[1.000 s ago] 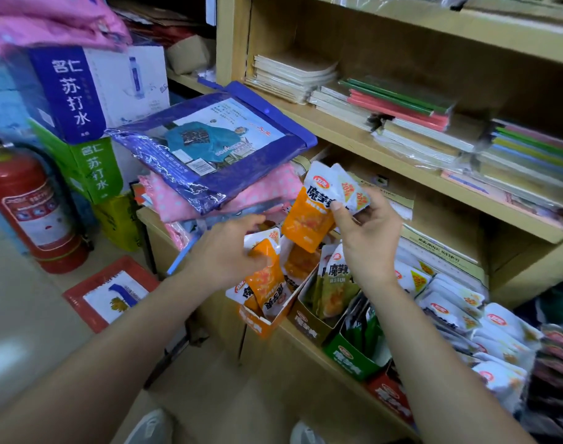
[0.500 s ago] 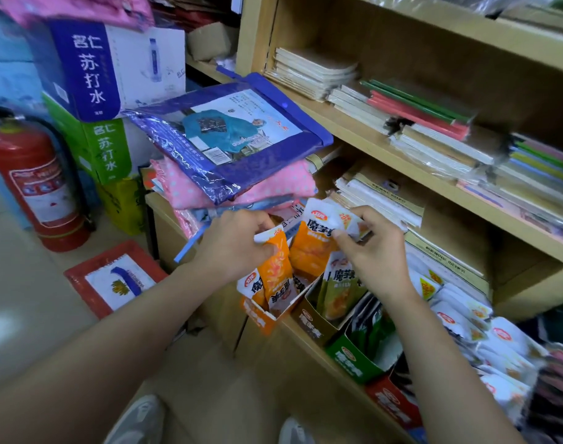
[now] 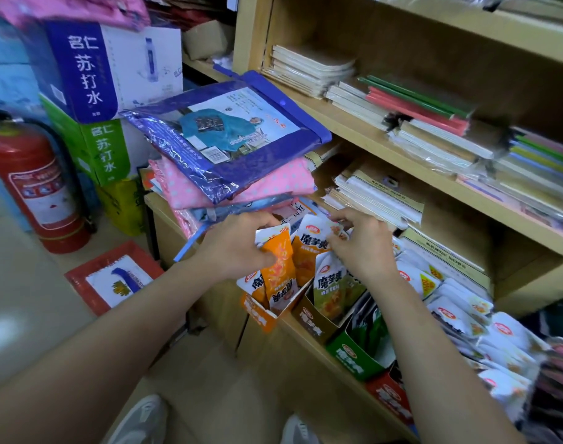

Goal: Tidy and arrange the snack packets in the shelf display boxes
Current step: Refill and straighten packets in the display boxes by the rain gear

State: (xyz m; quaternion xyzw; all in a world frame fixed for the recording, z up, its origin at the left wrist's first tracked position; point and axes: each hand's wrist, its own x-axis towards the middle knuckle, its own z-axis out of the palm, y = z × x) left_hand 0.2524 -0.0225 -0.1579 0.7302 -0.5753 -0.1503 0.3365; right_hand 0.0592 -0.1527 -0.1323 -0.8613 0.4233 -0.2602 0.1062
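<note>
An orange display box (image 3: pixel 257 310) sits at the left end of the low shelf with orange snack packets (image 3: pixel 278 270) standing in it. My left hand (image 3: pixel 235 243) grips the tops of those front packets. My right hand (image 3: pixel 358 241) pinches the top of a white-and-orange packet (image 3: pixel 312 243) at the back of the same box. Beside it stands a brown box (image 3: pixel 310 322) with green-yellow packets (image 3: pixel 333 288), then a green box (image 3: pixel 353 357) with dark green packets, then a red box (image 3: pixel 390 395).
Loose white packets (image 3: pixel 465 315) pile along the shelf to the right. Bagged raincoats (image 3: pixel 228 145) overhang just above the orange box. Notebooks (image 3: pixel 376 195) fill the shelves behind. A fire extinguisher (image 3: pixel 33 184) and stacked cartons (image 3: pixel 104 68) stand on the floor to the left.
My right hand has come down with the white-and-orange packets from above the boxes into the back of the orange box. My left hand stayed on the front packets.
</note>
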